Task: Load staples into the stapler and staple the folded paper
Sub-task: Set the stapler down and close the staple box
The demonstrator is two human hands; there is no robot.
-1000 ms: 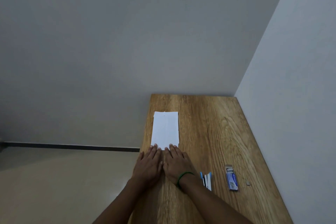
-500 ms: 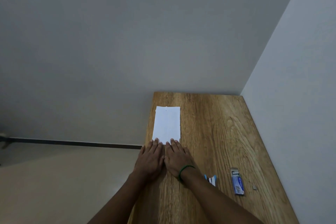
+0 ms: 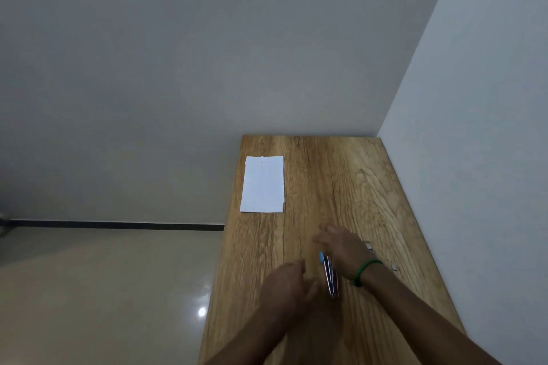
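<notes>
A folded white paper [image 3: 262, 184] lies flat near the left edge of the wooden table [image 3: 335, 181], far from both hands. The stapler [image 3: 329, 275], blue-tipped with its metal parts showing, lies on the table between my hands. My right hand [image 3: 341, 243], with a green bracelet at the wrist, hovers just right of and above the stapler, fingers spread and blurred, holding nothing. My left hand [image 3: 289, 283] hangs just left of the stapler, fingers loosely curled, empty. The staple box [image 3: 368, 245] is mostly hidden behind my right hand.
A small grey bit [image 3: 394, 267] lies on the table right of my wrist. A wall runs along the table's right side and another behind its far edge. The table's left edge drops to a glossy floor [image 3: 118, 290].
Both hands left the paper's near edge and pulled back towards me, now flanking the stapler. The right hand moved right, covering the staple box. The paper stays flat.
</notes>
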